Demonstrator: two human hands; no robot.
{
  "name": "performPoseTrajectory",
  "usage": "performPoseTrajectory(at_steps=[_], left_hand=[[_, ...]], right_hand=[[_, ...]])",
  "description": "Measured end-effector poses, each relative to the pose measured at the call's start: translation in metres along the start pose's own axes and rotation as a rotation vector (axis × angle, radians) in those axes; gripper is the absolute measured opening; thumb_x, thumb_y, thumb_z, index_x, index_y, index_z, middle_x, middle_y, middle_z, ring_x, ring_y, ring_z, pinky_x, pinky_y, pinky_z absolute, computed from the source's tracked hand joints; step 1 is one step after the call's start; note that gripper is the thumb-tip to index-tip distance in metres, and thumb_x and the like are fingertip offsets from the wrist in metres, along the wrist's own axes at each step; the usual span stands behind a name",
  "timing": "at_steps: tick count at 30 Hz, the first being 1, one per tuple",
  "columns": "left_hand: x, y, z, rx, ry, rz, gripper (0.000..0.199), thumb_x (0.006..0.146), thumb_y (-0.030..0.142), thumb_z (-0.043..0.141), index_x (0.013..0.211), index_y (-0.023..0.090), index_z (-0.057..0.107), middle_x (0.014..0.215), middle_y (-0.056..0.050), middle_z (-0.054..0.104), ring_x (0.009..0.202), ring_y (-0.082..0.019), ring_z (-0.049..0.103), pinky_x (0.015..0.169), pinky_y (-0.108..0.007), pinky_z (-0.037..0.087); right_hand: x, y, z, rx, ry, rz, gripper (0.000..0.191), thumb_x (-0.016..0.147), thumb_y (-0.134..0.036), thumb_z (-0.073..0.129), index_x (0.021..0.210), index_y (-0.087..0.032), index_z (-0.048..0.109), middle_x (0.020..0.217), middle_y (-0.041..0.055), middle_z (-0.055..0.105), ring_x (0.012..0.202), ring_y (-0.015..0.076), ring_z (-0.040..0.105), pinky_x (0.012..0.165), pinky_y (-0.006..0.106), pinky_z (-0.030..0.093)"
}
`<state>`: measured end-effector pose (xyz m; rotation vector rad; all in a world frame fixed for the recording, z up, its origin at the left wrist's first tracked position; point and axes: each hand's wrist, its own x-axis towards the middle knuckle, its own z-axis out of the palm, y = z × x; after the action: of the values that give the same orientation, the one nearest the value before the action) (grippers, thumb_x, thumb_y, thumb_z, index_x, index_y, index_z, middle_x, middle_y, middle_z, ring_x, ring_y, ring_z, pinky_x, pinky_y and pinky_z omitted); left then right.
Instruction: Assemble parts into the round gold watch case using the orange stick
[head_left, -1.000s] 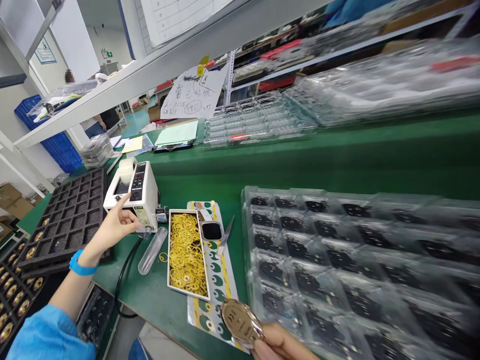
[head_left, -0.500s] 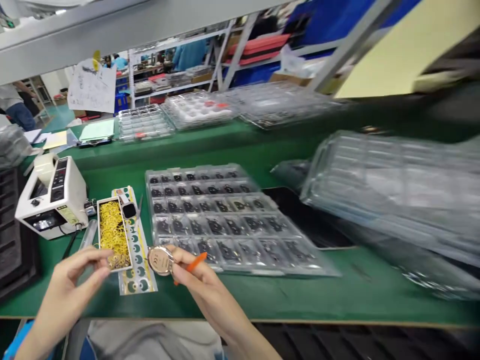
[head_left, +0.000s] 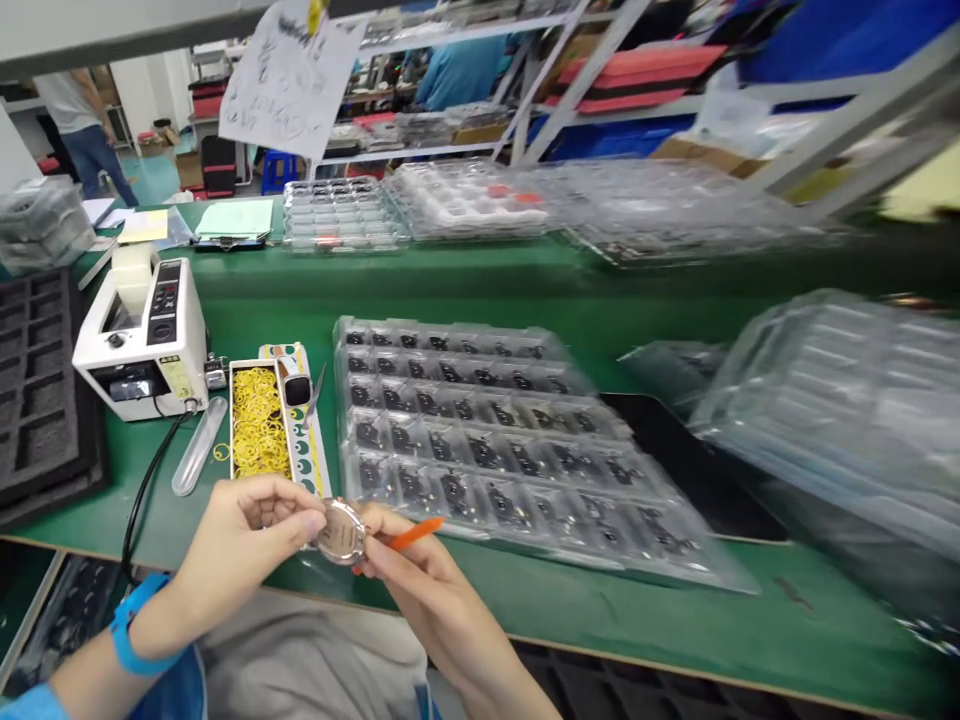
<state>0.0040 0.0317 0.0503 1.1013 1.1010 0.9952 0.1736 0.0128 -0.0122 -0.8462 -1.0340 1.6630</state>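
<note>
A round, metal-rimmed watch case [head_left: 343, 532] is held with its printed back facing up, near the table's front edge. My right hand [head_left: 420, 565] grips its right side and also has an orange stick-like tool [head_left: 417, 534] tucked between the fingers. On the opposite rim, the thumb and fingertips of my left hand [head_left: 259, 530] are pinched together; whether a small ring is between them is hidden. Just beyond the left hand is a white box [head_left: 233, 425] of yellow rings [head_left: 260, 420]. Beside it lie a sticker sheet [head_left: 313, 455], a square dark-faced piece [head_left: 297, 390] and tweezers [head_left: 315, 396].
A clear compartment tray [head_left: 480, 440] of small dark parts covers the middle. To the left are a white tape dispenser [head_left: 142, 345], a clear plastic sleeve [head_left: 199, 446] and black foam trays [head_left: 34, 380]. Stacked clear trays [head_left: 840, 400] stand at right, partly over a black panel [head_left: 697, 470].
My left hand has moved from the box of yellow rings to the watch case and now pinches at its rim. The view has shifted, so the bench sits further right.
</note>
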Motion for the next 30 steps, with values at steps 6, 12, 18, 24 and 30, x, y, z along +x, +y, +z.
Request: performPoseTrajectory(at_steps=[6, 12, 18, 24, 30], left_hand=[[-0.006, -0.008, -0.003, 0.026, 0.092, -0.011, 0.008, 0.066, 0.025, 0.081, 0.07, 0.018, 0.08, 0.065, -0.007, 0.073, 0.055, -0.016, 0.059, 0.052, -0.025, 0.046], [-0.009, -0.014, -0.007, 0.04, 0.125, -0.002, 0.007, 0.067, 0.025, 0.079, 0.069, 0.018, 0.08, 0.06, -0.006, 0.07, 0.05, -0.014, 0.054, 0.048, -0.024, 0.041], [-0.009, -0.014, -0.006, 0.011, 0.157, 0.006, 0.007, 0.065, 0.025, 0.079, 0.067, 0.019, 0.08, 0.061, -0.006, 0.071, 0.052, -0.016, 0.055, 0.048, -0.025, 0.042], [-0.008, -0.017, -0.008, 0.04, 0.144, -0.008, 0.01, 0.067, 0.027, 0.077, 0.069, 0.018, 0.08, 0.058, -0.006, 0.067, 0.05, -0.015, 0.052, 0.047, -0.025, 0.039], [-0.007, -0.018, -0.008, 0.063, 0.15, 0.015, 0.009, 0.068, 0.027, 0.077, 0.068, 0.018, 0.079, 0.058, -0.005, 0.066, 0.051, -0.015, 0.05, 0.047, -0.026, 0.037]], right_hand=[[0.0, 0.01, 0.003, 0.0, 0.0, 0.023, 0.047, 0.08, -0.062, 0.068, 0.064, -0.02, 0.055, 0.067, 0.0009, 0.045, 0.067, 0.0162, 0.042, 0.061, 0.027, 0.034], [0.0, 0.012, 0.005, -0.003, 0.0, 0.033, 0.046, 0.081, -0.062, 0.068, 0.064, -0.02, 0.055, 0.065, 0.0011, 0.045, 0.067, 0.0168, 0.044, 0.061, 0.028, 0.036], [0.001, 0.003, 0.01, -0.035, 0.004, 0.068, 0.049, 0.078, -0.065, 0.069, 0.065, -0.02, 0.056, 0.066, 0.0013, 0.047, 0.067, 0.0175, 0.044, 0.062, 0.029, 0.036], [0.002, 0.003, 0.01, -0.016, -0.002, 0.061, 0.048, 0.079, -0.063, 0.07, 0.064, -0.02, 0.056, 0.067, 0.0008, 0.046, 0.068, 0.017, 0.043, 0.063, 0.029, 0.035], [0.002, 0.006, 0.009, -0.028, 0.002, 0.051, 0.045, 0.08, -0.062, 0.069, 0.067, -0.02, 0.059, 0.068, 0.0011, 0.049, 0.066, 0.0163, 0.042, 0.062, 0.028, 0.034]])
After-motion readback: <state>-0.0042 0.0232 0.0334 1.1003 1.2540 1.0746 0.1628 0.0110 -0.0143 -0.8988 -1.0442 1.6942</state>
